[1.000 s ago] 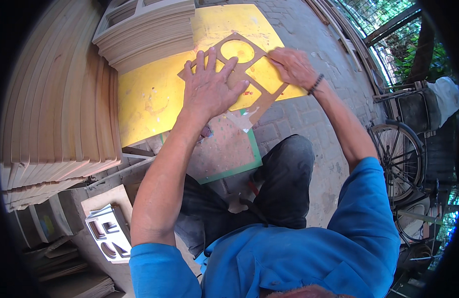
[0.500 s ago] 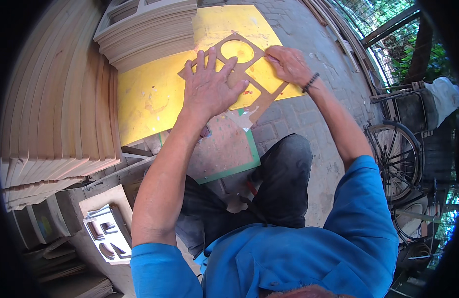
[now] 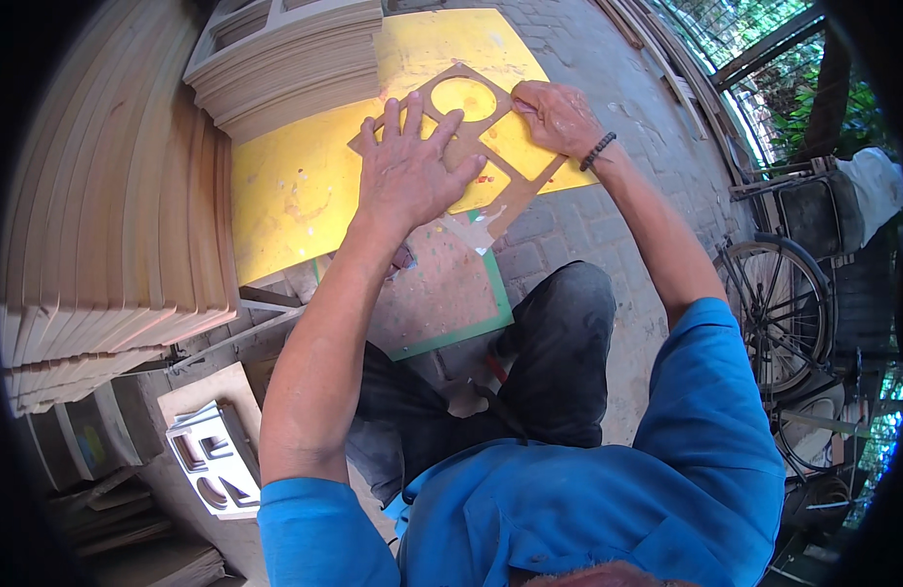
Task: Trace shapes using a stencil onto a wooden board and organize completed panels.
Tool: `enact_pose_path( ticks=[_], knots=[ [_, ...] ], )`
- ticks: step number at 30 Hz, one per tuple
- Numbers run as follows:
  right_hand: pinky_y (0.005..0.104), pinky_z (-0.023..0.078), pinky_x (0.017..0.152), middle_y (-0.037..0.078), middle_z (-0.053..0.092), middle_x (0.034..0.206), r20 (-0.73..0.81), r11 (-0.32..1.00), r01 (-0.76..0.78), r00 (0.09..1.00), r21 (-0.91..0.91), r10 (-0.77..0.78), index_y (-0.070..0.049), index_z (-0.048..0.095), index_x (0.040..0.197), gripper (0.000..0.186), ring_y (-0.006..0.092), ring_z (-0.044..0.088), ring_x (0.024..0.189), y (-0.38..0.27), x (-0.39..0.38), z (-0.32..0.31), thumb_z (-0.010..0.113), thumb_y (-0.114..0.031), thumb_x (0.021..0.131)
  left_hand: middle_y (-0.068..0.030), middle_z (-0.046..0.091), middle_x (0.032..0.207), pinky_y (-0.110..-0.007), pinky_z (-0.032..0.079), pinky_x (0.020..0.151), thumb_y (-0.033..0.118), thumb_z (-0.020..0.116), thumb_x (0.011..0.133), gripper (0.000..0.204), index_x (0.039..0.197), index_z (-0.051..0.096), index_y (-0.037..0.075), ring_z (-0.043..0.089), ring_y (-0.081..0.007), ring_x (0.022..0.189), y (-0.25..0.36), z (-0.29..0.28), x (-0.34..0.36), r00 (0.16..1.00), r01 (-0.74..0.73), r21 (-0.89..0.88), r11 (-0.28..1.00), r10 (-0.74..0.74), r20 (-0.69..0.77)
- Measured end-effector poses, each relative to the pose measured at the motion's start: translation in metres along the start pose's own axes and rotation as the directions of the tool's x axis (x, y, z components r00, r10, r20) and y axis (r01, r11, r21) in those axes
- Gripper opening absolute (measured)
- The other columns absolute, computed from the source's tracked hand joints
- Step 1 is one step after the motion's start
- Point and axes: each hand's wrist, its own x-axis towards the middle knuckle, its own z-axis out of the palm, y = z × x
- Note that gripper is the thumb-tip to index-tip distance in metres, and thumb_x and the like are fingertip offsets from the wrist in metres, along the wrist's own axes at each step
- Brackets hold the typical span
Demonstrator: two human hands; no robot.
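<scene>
A thin brown board (image 3: 500, 207) with a round hole and angular cut-outs lies on the stained yellow board (image 3: 295, 196). My left hand (image 3: 412, 166) rests spread over the brown board's left part, fingers apart. At its upper right edge, beside the round hole, my right hand (image 3: 559, 122) has its fingers pinched together; whatever is between them is too hidden to make out. Below, partly under the brown board, lies a speckled panel (image 3: 441, 298) with a green border.
Tall stacks of wooden panels (image 3: 119, 196) and cut-out boards (image 3: 280, 73) fill the left. A white cut-out stack (image 3: 217, 460) lies lower left. My knees are below the work. A bicycle (image 3: 779, 313) stands at the right on brick paving (image 3: 617, 245), near planks and mesh fencing.
My right hand has shifted up and to the left along the brown board's edge, toward the round hole. My left hand stays spread in about the same place.
</scene>
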Motion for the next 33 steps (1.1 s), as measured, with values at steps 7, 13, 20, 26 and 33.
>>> enact_pose_path(
  ticks=[7, 13, 20, 26, 33],
  knots=[
    [0.0478, 0.051, 0.071, 0.017, 0.065, 0.086, -0.048, 0.991, 0.041, 0.998, 0.130, -0.035, -0.005, 0.062, 0.092, 0.014, 0.0389, 0.065, 0.085, 0.004, -0.032, -0.010, 0.057, -0.018, 0.093, -0.0208, 0.032, 0.161, -0.055, 0.014, 0.120, 0.068, 0.043, 0.093, 0.071, 0.150, 0.049, 0.026, 0.024, -0.0369, 0.151, -0.004, 0.000, -0.003, 1.000, -0.011, 0.008, 1.000, 0.011, -0.007],
    [0.0482, 0.051, 0.071, 0.017, 0.066, 0.088, -0.066, 0.999, 0.036, 0.997, 0.039, -0.034, -0.006, 0.064, 0.095, 0.014, 0.0383, 0.066, 0.084, 0.004, 0.000, 0.003, 0.058, -0.019, 0.093, -0.0199, 0.030, 0.162, -0.057, 0.013, 0.120, 0.065, 0.047, 0.093, 0.070, 0.149, 0.050, 0.024, 0.021, -0.0388, 0.151, 0.002, -0.003, 0.001, 0.999, 0.004, -0.017, 1.000, -0.004, 0.033],
    [0.0484, 0.051, 0.072, 0.017, 0.067, 0.089, -0.026, 0.988, -0.030, 0.999, 0.153, 0.034, -0.007, 0.064, 0.095, 0.015, 0.0389, 0.065, 0.084, 0.005, -0.040, -0.014, 0.058, -0.020, 0.094, -0.0194, 0.030, 0.162, -0.056, 0.014, 0.120, 0.068, 0.043, 0.094, 0.071, 0.150, 0.049, 0.026, 0.024, -0.0382, 0.151, -0.001, -0.003, -0.002, 1.000, -0.008, 0.012, 1.000, 0.007, 0.025],
    [0.0494, 0.050, 0.071, 0.018, 0.064, 0.084, -0.064, 0.997, 0.014, 0.998, 0.081, -0.009, -0.006, 0.060, 0.091, 0.014, 0.0406, 0.064, 0.085, 0.001, -0.003, 0.002, 0.057, -0.019, 0.093, -0.0193, 0.029, 0.162, -0.056, 0.014, 0.120, 0.067, 0.045, 0.093, 0.071, 0.150, 0.048, 0.026, 0.023, -0.0376, 0.151, 0.001, -0.005, 0.000, 0.999, 0.020, 0.031, 0.999, -0.021, 0.038],
    [0.0488, 0.051, 0.073, 0.017, 0.066, 0.088, -0.036, 0.991, -0.033, 0.999, 0.133, 0.038, -0.006, 0.061, 0.092, 0.015, 0.0395, 0.065, 0.086, 0.003, -0.033, -0.011, 0.057, -0.020, 0.093, -0.0199, 0.030, 0.162, -0.056, 0.014, 0.120, 0.068, 0.043, 0.093, 0.072, 0.150, 0.048, 0.025, 0.023, -0.0391, 0.151, -0.002, -0.005, -0.001, 0.999, 0.008, 0.011, 1.000, -0.009, 0.036]
  ],
)
